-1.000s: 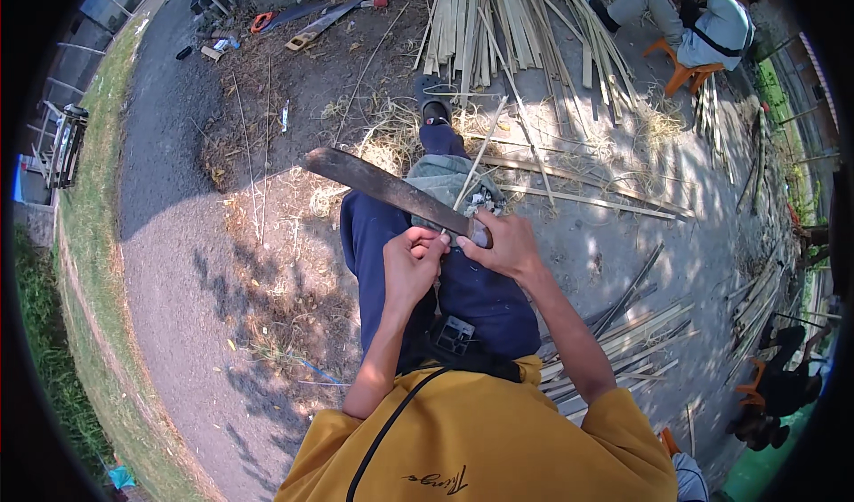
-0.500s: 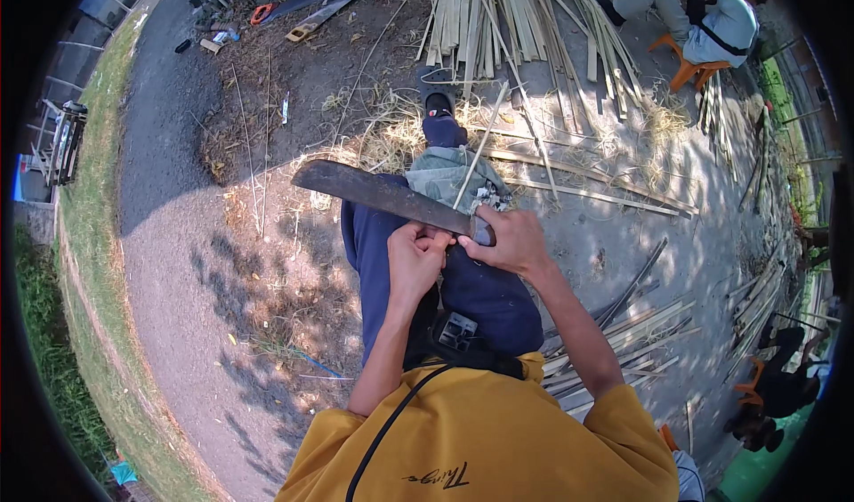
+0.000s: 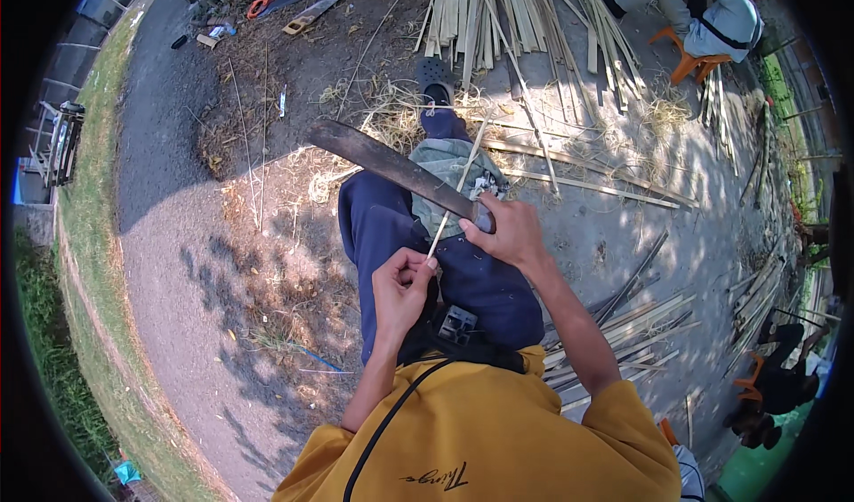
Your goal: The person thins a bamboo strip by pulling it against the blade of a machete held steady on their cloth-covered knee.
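Note:
A thin pale bamboo strip (image 3: 442, 225) runs away from me over my lap, its near end pinched in the fingers of my left hand (image 3: 402, 286). My right hand (image 3: 511, 232) is closed round the handle of a machete (image 3: 391, 165). The dark, broad blade points to the far left and lies across the strip close to the handle. Under both, a grey-green cloth (image 3: 433, 155) covers part of my leg in dark blue trousers (image 3: 374, 217).
A large bundle of split bamboo strips (image 3: 485, 21) spreads at the far side. More strips (image 3: 623, 337) lie at my right. Two handsaws (image 3: 329, 5) rest on the ground at the far left. A person (image 3: 716, 21) sits on an orange stool (image 3: 683, 60) at the far right.
My left hand has drawn back toward me with the strip's end, away from the blade. The machete's tip has swung slightly farther away and to the right.

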The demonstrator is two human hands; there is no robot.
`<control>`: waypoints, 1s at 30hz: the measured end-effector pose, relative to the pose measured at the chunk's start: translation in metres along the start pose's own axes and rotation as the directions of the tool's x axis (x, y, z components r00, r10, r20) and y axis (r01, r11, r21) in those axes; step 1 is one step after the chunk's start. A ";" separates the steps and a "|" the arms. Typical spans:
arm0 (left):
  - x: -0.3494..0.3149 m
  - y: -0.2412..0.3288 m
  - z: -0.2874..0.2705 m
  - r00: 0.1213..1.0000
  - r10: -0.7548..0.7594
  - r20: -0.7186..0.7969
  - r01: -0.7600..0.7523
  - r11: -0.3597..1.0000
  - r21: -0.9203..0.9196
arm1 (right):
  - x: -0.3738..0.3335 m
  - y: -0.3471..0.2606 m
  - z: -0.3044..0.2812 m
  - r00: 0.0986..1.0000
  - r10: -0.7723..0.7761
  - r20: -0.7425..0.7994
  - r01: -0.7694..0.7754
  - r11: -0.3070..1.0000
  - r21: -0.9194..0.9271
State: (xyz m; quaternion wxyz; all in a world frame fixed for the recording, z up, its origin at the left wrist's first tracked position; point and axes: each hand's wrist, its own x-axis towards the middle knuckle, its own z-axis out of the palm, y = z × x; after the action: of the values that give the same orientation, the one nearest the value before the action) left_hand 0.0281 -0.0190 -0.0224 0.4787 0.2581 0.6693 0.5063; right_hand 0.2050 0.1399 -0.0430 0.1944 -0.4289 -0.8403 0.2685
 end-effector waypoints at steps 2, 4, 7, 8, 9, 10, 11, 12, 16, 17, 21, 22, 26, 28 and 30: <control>0.005 0.001 0.003 1.000 0.000 0.003 0.000 1.000 0.010 | 0.000 0.001 -0.001 1.000 -0.016 -0.003 0.016 1.000 0.000; 0.014 0.003 0.010 0.999 0.041 0.004 -0.041 0.999 -0.023 | 0.000 -0.001 -0.003 0.998 -0.032 0.053 0.031 0.999 0.025; 0.035 0.008 0.023 0.997 0.037 0.062 -0.031 0.994 -0.108 | -0.002 -0.001 -0.009 0.989 -0.077 0.127 0.075 0.997 0.015; 0.040 0.008 0.025 0.997 0.036 0.067 -0.028 0.994 -0.108 | -0.002 -0.001 -0.010 0.989 -0.072 0.127 0.071 0.997 0.013; 0.044 0.007 0.026 0.996 0.053 0.073 -0.043 0.989 -0.139 | -0.001 -0.003 -0.010 0.992 -0.069 0.105 0.068 0.998 0.006; 0.045 0.006 0.027 0.994 0.070 0.078 -0.056 0.984 -0.170 | -0.001 -0.004 -0.009 0.994 -0.066 0.085 0.066 0.998 0.000; 0.044 0.007 0.027 0.994 0.067 0.081 -0.053 0.984 -0.168 | 0.000 -0.005 -0.008 0.995 -0.061 0.085 0.061 0.998 0.000; 0.042 0.007 0.026 0.996 0.056 0.074 -0.045 0.988 -0.145 | 0.000 -0.005 -0.006 0.997 -0.051 0.055 0.051 0.999 -0.003; 0.023 0.008 0.017 0.998 0.003 0.065 0.008 0.986 -0.164 | 0.002 -0.008 -0.002 1.000 0.004 -0.010 -0.003 0.999 0.042; 0.016 0.007 0.013 0.998 -0.001 0.066 0.012 0.986 -0.164 | 0.002 -0.008 -0.001 1.000 0.007 -0.007 -0.007 0.999 0.042; -0.006 0.000 -0.007 0.995 -0.065 0.080 0.076 0.987 -0.143 | 0.004 -0.005 -0.001 0.999 0.018 -0.029 -0.017 0.998 0.060; -0.008 -0.002 -0.009 0.994 -0.072 0.082 0.083 0.986 -0.143 | 0.004 -0.004 -0.003 1.000 0.018 -0.008 -0.017 0.997 0.069; 0.001 0.001 -0.001 0.994 -0.049 0.100 0.064 0.985 -0.157 | 0.006 0.006 -0.004 0.995 0.015 0.098 -0.026 0.994 0.111; 0.015 0.007 0.008 0.995 -0.025 0.102 0.041 0.986 -0.163 | 0.001 0.008 -0.003 0.996 -0.047 0.072 0.037 0.991 0.127; 0.032 0.008 0.015 0.993 0.001 0.115 0.021 0.981 -0.192 | 0.000 0.003 -0.007 0.990 -0.050 0.131 0.042 0.997 0.068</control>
State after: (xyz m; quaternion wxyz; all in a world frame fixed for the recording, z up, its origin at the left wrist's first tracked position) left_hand 0.0275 0.0166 -0.0271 0.5417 0.2358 0.5896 0.5508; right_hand 0.2114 0.1433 -0.0397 0.1583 -0.3841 -0.8519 0.3189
